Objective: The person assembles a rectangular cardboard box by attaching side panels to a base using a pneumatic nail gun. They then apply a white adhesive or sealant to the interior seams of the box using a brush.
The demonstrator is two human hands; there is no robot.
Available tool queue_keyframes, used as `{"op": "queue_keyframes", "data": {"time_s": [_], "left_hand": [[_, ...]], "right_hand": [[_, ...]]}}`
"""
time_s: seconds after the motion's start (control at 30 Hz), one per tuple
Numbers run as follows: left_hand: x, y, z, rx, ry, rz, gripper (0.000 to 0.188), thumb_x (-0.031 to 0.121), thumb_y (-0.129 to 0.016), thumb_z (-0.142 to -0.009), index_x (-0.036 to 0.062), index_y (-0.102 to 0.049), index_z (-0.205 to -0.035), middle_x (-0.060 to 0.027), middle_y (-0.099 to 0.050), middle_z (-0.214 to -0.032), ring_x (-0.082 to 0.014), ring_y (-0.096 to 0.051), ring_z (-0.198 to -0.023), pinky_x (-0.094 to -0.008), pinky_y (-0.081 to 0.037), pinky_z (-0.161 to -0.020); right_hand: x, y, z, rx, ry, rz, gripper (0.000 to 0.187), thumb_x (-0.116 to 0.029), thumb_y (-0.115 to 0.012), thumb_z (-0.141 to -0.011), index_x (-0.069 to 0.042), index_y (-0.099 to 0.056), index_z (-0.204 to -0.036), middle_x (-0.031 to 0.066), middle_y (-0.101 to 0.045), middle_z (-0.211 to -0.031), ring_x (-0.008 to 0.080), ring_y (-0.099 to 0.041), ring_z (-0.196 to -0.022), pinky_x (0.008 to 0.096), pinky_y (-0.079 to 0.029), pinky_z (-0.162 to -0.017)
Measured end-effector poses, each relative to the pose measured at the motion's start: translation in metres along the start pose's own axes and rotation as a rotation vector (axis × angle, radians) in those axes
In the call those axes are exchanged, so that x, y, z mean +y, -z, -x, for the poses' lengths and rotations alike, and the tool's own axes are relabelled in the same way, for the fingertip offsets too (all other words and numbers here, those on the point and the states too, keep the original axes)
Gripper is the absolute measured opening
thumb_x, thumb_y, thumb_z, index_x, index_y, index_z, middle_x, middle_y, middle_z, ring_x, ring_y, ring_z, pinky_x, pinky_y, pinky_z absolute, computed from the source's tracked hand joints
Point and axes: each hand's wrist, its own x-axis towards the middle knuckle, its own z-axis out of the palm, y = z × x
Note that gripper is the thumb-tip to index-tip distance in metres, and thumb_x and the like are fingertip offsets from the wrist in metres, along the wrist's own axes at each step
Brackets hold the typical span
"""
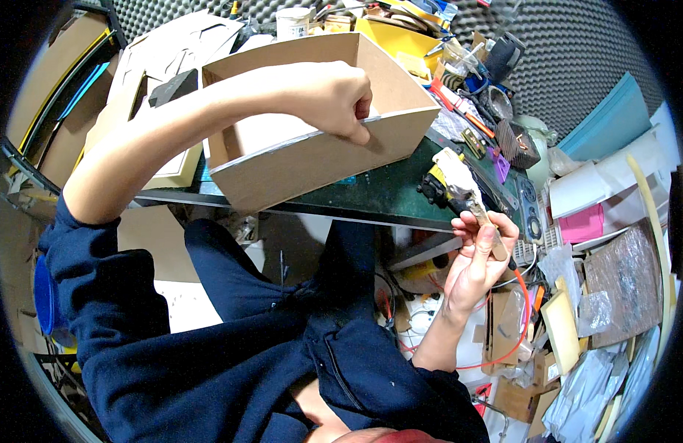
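Note:
A long open-topped brown board box (312,164) rests tilted on the dark green table, its near wall facing me. My left hand (334,100) reaches over the box with fingers curled and closed on the top edge of that near wall, the thumb on the outer face. A whitish line runs along this edge. In my right hand (478,255), right of the box and over the table's front edge, is a paintbrush (459,181), pinched by its wooden handle. Its head points up and away, thickly coated in white. Behind the brush lies a black and yellow power tool (434,186), partly hidden.
The green table (385,193) ends just in front of the box. Tools and a yellow bin (389,46) crowd its back. White sheets (171,55) lie at the back left. A red cable (529,310) hangs at right, near stacked boards and wrapped packages (625,273).

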Motion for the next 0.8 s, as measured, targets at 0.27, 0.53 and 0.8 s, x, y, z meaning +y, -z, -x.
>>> {"op": "queue_keyframes", "data": {"time_s": [0.27,0.53,0.8], "left_hand": [[-0.016,-0.001,0.060,0.162,-0.149,0.086,0.035,0.024,-0.071,-0.073,-0.0010,-0.059,-0.095,-0.0146,-0.067,-0.086,-0.0232,-0.067,-0.080,-0.0330,-0.053,-0.073],[-0.026,-0.020,0.126,0.280,0.050,0.058,0.020,0.013,-0.069,-0.073,0.0008,-0.061,-0.087,-0.0138,-0.066,-0.073,-0.0248,-0.067,-0.069,-0.0326,-0.053,-0.066],[-0.034,-0.031,0.122,0.318,0.027,0.092,0.020,0.020,-0.068,-0.076,0.0059,-0.060,-0.088,-0.0097,-0.063,-0.076,-0.0244,-0.059,-0.078,-0.0336,-0.048,-0.071]], "right_hand": [[-0.008,-0.011,-0.006,-0.015,0.099,0.088,0.018,-0.012,-0.056,-0.091,0.000,-0.049,-0.104,0.0169,-0.063,-0.085,0.0197,-0.063,-0.066,0.0272,-0.053,-0.063],[-0.007,-0.056,-0.027,-0.120,0.229,0.318,0.020,-0.004,-0.058,-0.086,0.005,-0.052,-0.103,0.0119,-0.059,-0.093,0.0167,-0.062,-0.080,0.0271,-0.050,-0.075],[-0.012,-0.062,-0.026,-0.232,0.235,0.500,0.012,-0.001,-0.062,-0.081,0.004,-0.059,-0.091,0.0080,-0.061,-0.084,0.0138,-0.062,-0.075,0.0250,-0.048,-0.071]]}}
